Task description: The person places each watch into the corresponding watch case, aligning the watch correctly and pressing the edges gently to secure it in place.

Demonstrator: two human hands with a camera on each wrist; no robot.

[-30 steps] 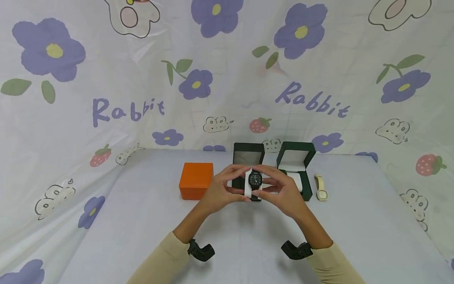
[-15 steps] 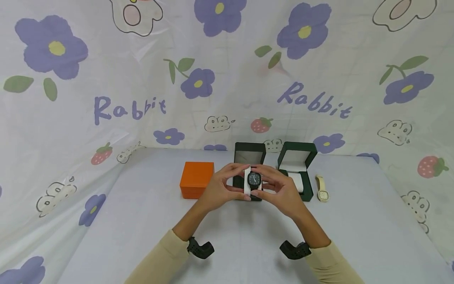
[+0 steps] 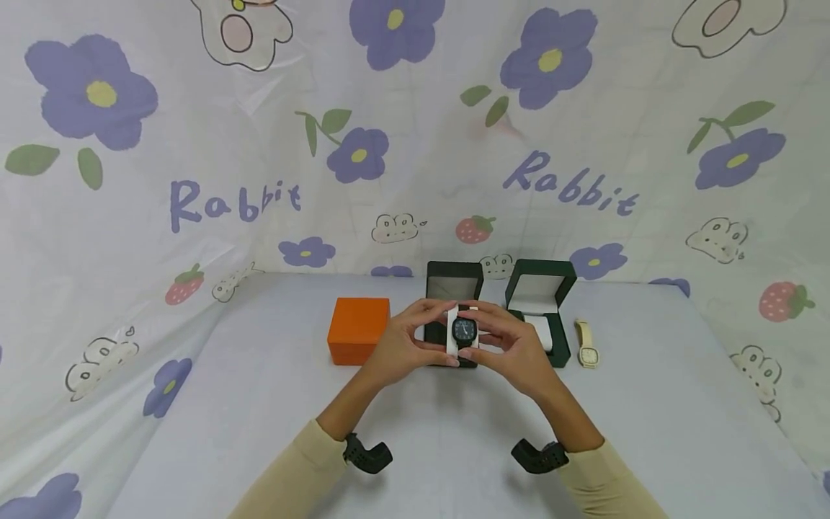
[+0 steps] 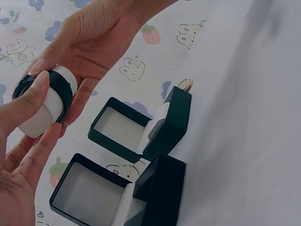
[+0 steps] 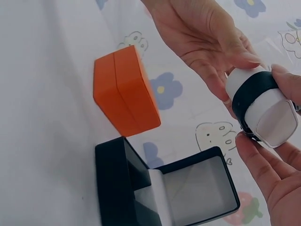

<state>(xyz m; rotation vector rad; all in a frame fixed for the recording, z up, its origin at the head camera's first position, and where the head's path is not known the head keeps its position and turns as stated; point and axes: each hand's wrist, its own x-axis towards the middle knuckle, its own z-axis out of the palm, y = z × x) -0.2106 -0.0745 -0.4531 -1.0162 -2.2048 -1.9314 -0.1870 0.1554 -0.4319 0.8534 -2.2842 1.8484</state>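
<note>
A black wristwatch (image 3: 464,330) with a dark square face is wrapped round a white watch cushion (image 3: 452,339). Both hands hold them up in front of the dark box (image 3: 454,280). My left hand (image 3: 410,344) grips the cushion's left end between thumb and fingers. From the other side, my right hand (image 3: 515,347) pinches the watch, its thumb below the face and fingers above. In the left wrist view the black strap (image 4: 61,89) runs round the cushion. The right wrist view shows the strap (image 5: 254,92) too, with fingertips at its lower edge.
An orange box (image 3: 359,330) stands left of the hands, its lid down. On the right, a dark green box (image 3: 542,277) has its lid up and a white cushion (image 3: 538,331) inside. Beside it lies a gold watch (image 3: 587,346). A patterned cloth (image 3: 415,173) hangs behind the table.
Some right-hand fingers have shifted slightly over the strap above the watch face. Both hands otherwise keep their place, and the boxes have not moved.
</note>
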